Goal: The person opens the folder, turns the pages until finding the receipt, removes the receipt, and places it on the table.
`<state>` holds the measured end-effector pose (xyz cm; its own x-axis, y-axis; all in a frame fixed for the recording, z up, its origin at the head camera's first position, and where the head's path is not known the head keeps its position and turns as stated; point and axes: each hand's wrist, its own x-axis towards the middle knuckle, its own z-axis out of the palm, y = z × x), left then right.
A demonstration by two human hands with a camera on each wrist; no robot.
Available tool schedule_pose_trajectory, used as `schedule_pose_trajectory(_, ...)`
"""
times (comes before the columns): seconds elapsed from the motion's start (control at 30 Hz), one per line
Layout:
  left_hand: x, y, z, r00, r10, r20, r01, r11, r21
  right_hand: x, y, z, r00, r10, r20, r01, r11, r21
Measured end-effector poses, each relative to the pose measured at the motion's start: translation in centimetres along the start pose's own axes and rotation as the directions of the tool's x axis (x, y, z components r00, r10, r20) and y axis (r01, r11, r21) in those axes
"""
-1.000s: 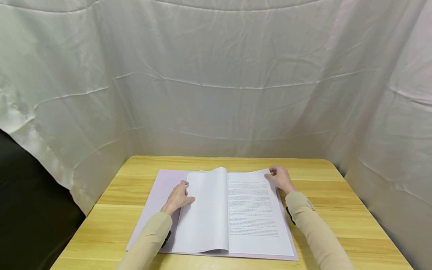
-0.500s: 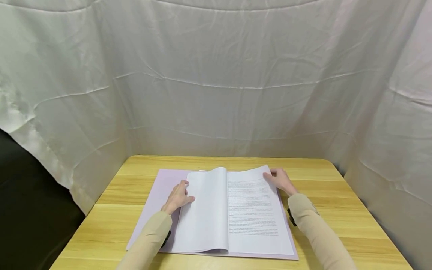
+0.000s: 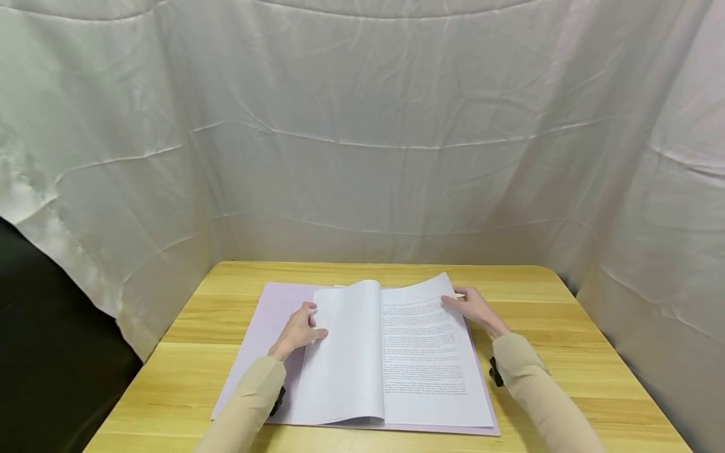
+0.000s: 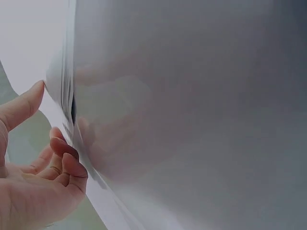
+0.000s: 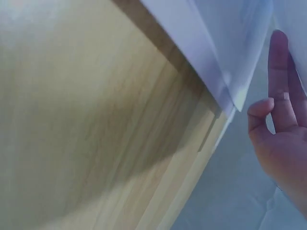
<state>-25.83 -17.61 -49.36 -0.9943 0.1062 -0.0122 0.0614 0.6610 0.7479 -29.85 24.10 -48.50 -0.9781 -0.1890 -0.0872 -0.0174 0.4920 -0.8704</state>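
A booklet of printed sheets in a lavender folder (image 3: 272,314) lies spread on the table. Its left-hand pages (image 3: 340,352) bulge up near the middle fold. My left hand (image 3: 297,330) rests at their outer edge, thumb and fingers spread apart; in the left wrist view its fingertips (image 4: 72,165) touch the stacked sheet edges. At the upper right, my right hand (image 3: 474,308) pinches the outer edge of the printed page (image 3: 421,346), whose top corner curves upward. In the right wrist view, straight fingers (image 5: 279,62) lie against the raised page, the thumb hidden.
The wooden table (image 3: 544,327) extends around the folder on all sides. Pale grey cloth (image 3: 396,189) hangs behind it and at both sides. Dark material (image 3: 51,352) shows at the lower left.
My right hand has moved slightly toward me, and the page's top corner has risen and bent further left. The left hand stays at the left page edge.
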Motion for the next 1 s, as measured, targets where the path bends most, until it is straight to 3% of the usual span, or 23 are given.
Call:
schedule_pose_trajectory(0.27, -0.3, 0.4, -0.4, 1.000, -0.005, 0.019, 0.007, 0.996, -0.093, -2.1, -0.8, -0.3, 0.991, 0.007, 0.134, -0.026, 0.990, 0.141)
schedule_pose_trajectory(0.53, -0.5, 0.7, -0.6, 1.000, 0.002, 0.008, -0.001, 0.992, -0.126, -3.8, -1.4, 0.0, 0.963, -0.005, 0.269, -0.090, 0.937, 0.339)
schedule_pose_trajectory(0.7, -0.8, 1.0, -0.7, 1.000, 0.005, 0.007, -0.004, 0.990, -0.142, -4.5, -1.9, 0.3, 0.941, -0.039, 0.337, -0.130, 0.877, 0.463)
schedule_pose_trajectory(0.87, -0.9, 1.3, -0.7, 1.000, -0.011, 0.002, 0.011, 0.987, -0.161, -5.2, -2.4, 0.7, 0.912, -0.121, 0.392, -0.132, 0.817, 0.561)
schedule_pose_trajectory(1.0, -1.1, 1.5, -0.8, 0.999, -0.034, 0.005, 0.035, 0.983, -0.181, -5.4, -2.8, 1.0, 0.858, -0.272, 0.436, -0.116, 0.725, 0.679)
